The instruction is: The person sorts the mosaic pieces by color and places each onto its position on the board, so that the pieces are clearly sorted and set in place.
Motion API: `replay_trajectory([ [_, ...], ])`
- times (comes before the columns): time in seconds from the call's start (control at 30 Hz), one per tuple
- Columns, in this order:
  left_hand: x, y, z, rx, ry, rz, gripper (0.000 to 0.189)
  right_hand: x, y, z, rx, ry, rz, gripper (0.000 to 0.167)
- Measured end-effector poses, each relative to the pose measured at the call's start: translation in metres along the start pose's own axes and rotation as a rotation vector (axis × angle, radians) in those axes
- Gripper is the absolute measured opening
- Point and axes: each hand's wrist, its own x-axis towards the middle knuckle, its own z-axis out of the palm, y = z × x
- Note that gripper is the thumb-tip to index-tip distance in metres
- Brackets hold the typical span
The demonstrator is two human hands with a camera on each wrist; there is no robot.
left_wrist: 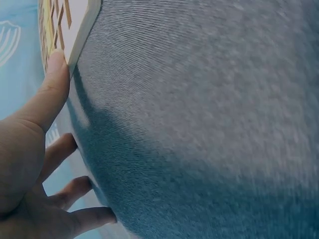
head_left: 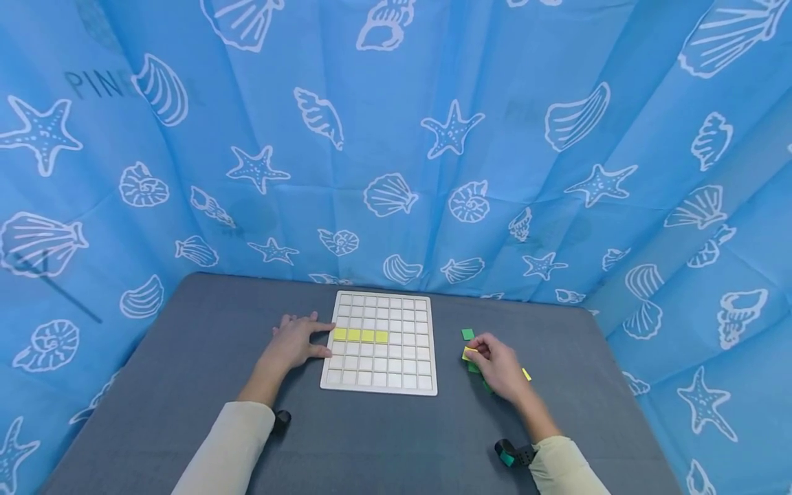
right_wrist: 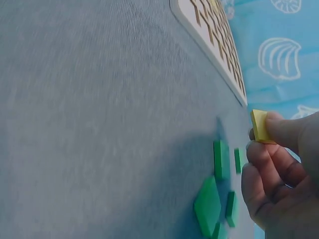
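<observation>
A white grid board (head_left: 379,385) lies on the grey table, with several yellow square tiles (head_left: 354,335) side by side in one of its rows from the left edge. My left hand (head_left: 295,342) rests at the board's left edge; its thumb touches the rim in the left wrist view, and the other fingers are spread on the cloth. To the right of the board, my right hand (head_left: 500,368) pinches a yellow tile (right_wrist: 260,125) between thumb and fingers, raised above the table. Several green tiles (right_wrist: 207,206) lie beneath and beside that hand.
One green tile (head_left: 467,334) lies a little beyond the right hand. Another yellow tile (head_left: 526,374) shows just right of it, partly hidden. A blue curtain (head_left: 396,137) with white shell prints hangs behind and along both sides of the grey table (head_left: 396,440).
</observation>
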Motion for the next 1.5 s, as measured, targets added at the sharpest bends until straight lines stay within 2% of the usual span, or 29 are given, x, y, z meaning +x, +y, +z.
replay_trajectory([
  [0.4, 0.0, 0.0, 0.002, 0.011, 0.016, 0.003, 0.065, 0.011, -0.023, 0.024, 0.059, 0.013, -0.019, 0.012],
  [0.87, 0.001, -0.007, 0.008, 0.012, 0.036, 0.02, 0.066, 0.022, -0.05, 0.051, 0.126, 0.007, -0.044, 0.012],
  [1.1, 0.001, -0.004, 0.005, 0.028, 0.018, 0.015, 0.067, 0.029, -0.064, 0.065, 0.092, -0.003, -0.079, 0.007],
  [1.27, 0.001, -0.002, 0.003, 0.039, 0.004, 0.007, 0.066, 0.033, -0.075, 0.073, 0.106, -0.047, -0.065, 0.004],
  [1.5, 0.002, -0.001, 0.0, 0.062, 0.017, 0.016, 0.066, 0.041, -0.083, 0.082, 0.088, -0.045, -0.08, 0.005],
])
